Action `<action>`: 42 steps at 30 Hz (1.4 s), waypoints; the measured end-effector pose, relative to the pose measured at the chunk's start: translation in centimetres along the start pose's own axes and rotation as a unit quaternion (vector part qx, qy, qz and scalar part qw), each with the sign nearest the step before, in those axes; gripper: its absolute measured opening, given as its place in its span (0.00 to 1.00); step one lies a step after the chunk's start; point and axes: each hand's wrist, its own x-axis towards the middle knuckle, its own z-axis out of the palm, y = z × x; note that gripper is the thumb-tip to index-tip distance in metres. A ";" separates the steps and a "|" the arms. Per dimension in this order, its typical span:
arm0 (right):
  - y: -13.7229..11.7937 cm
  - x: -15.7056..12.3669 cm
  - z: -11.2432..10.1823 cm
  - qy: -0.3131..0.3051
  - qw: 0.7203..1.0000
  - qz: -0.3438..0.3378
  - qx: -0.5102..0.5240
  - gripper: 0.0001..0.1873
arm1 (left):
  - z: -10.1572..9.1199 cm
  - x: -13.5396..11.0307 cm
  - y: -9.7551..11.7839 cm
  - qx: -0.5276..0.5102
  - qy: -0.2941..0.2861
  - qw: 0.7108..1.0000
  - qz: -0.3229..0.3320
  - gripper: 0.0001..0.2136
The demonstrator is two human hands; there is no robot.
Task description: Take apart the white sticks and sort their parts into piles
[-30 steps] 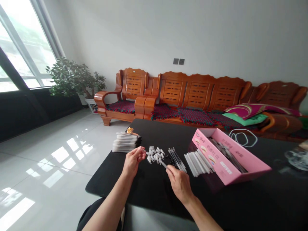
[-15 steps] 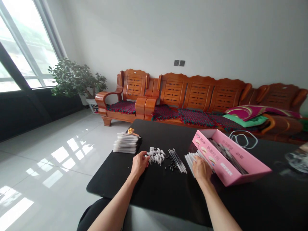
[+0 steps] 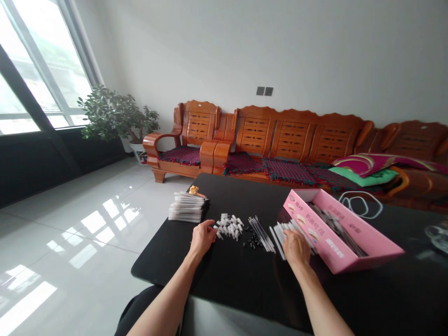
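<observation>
My left hand rests on the black table at the left edge of a pile of small white pen caps. Its fingers are loosely bent and apart, with nothing visible in them. My right hand is over a row of white pen barrels, fingertips closed on a barrel; the palm hides part of the row. Between the hands lie a bundle of thin pen refills and scattered small black plugs. A stack of white pens with black ends sits at the far left.
Right of the barrels stands a pink open box with dark sticks inside. A small yellow figure is behind the pen stack. A white cord and a clear glassy object lie farther right. A wooden sofa lines the wall.
The whole view has shifted slightly, so the things appear a little farther right. My right hand stays at the barrels with its fingers slightly moved; my left hand barely changes.
</observation>
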 end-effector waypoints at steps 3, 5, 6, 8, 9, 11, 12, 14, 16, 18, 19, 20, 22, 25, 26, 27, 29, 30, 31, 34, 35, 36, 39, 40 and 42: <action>-0.3 -0.1 -0.1 -0.002 1.000 0.000 0.012 0.15 | -0.2 0.0 -0.2 0.007 0.000 1.000 -0.003 0.15; -0.5 -0.2 -0.2 0.005 1.000 -0.010 0.022 0.14 | -0.5 0.1 -0.4 0.031 0.006 0.999 -0.003 0.13; -0.7 -0.3 -0.3 0.010 0.999 -0.017 0.026 0.13 | -0.8 0.2 -0.5 0.055 0.020 0.998 0.002 0.12; -1.2 -0.4 -0.5 0.018 0.999 -0.034 0.035 0.12 | -1.7 0.5 -0.6 0.122 0.069 0.990 0.028 0.10; -1.4 -0.5 -0.7 0.020 0.998 -0.043 0.041 0.12 | -2.2 0.6 -0.6 0.162 0.098 0.981 0.044 0.10; -1.9 -0.7 -0.9 0.022 0.997 -0.057 0.055 0.11 | -3.3 0.8 -0.6 0.240 0.139 0.958 0.065 0.12; -2.1 -0.8 -1.1 0.023 0.996 -0.062 0.064 0.11 | -3.8 0.9 -0.7 0.275 0.145 0.948 0.065 0.13; -2.4 -1.0 -1.2 0.023 0.994 -0.064 0.080 0.11 | -4.6 0.9 -0.9 0.330 0.138 0.932 0.054 0.13; -2.5 -1.1 -1.4 0.018 0.994 -0.063 0.089 0.11 | -4.9 0.9 -1.2 0.365 0.116 0.923 0.041 0.12; -2.6 -1.1 -1.5 0.013 0.994 -0.060 0.090 0.11 | -4.9 0.9 -1.5 0.389 0.099 0.915 0.036 0.11; -2.6 -1.2 -1.5 0.011 0.994 -0.060 0.087 0.11 | -4.9 0.8 -1.7 0.398 0.092 0.912 0.037 0.10; -2.7 -1.2 -1.6 0.009 0.995 -0.060 0.084 0.10 | -4.9 0.8 -1.8 0.405 0.087 0.909 0.039 0.10; -2.9 -1.3 -1.7 0.009 0.995 -0.063 0.081 0.10 | -4.9 0.7 -1.7 0.414 0.084 0.905 0.043 0.10; -3.1 -1.3 -1.8 0.016 0.994 -0.067 0.085 0.10 | -4.9 0.5 -1.4 0.417 0.081 0.905 0.039 0.08; -3.2 -1.3 -1.8 0.019 0.994 -0.067 0.087 0.10 | -5.0 0.4 -1.2 0.416 0.077 0.905 0.038 0.07; -3.2 -1.3 -1.8 0.021 0.994 -0.068 0.087 0.10 | -5.0 0.3 -1.1 0.415 0.072 0.906 0.038 0.07; -3.3 -1.3 -1.9 0.022 0.994 -0.070 0.086 0.10 | -4.9 0.1 -0.9 0.414 0.062 0.907 0.040 0.06; -3.4 -1.4 -1.9 0.021 0.993 -0.072 0.086 0.10 | -4.9 0.0 -0.9 0.414 0.057 0.907 0.041 0.06; -3.5 -1.4 -1.9 0.020 0.993 -0.073 0.087 0.10 | -4.8 -0.1 -0.9 0.414 0.053 0.908 0.041 0.06; -3.8 -1.5 -2.0 0.016 0.993 -0.075 0.092 0.10 | -4.8 -0.2 -1.0 0.415 0.042 0.907 0.050 0.07; -3.9 -1.5 -2.1 0.015 0.993 -0.075 0.095 0.11 | -4.9 -0.1 -1.1 0.417 0.038 0.907 0.055 0.07; -4.0 -1.6 -2.1 0.014 0.992 -0.074 0.098 0.11 | -4.9 -0.1 -1.1 0.419 0.035 0.905 0.059 0.07; -4.2 -1.7 -2.2 0.015 0.991 -0.075 0.107 0.11 | -5.0 0.1 -1.2 0.426 0.031 0.902 0.067 0.06; -4.2 -1.7 -2.2 0.016 0.991 -0.076 0.109 0.11 | -5.1 0.1 -1.2 0.427 0.030 0.901 0.070 0.06; -4.3 -1.7 -2.2 0.015 0.991 -0.076 0.108 0.10 | -5.0 0.1 -1.2 0.425 0.025 0.901 0.079 0.05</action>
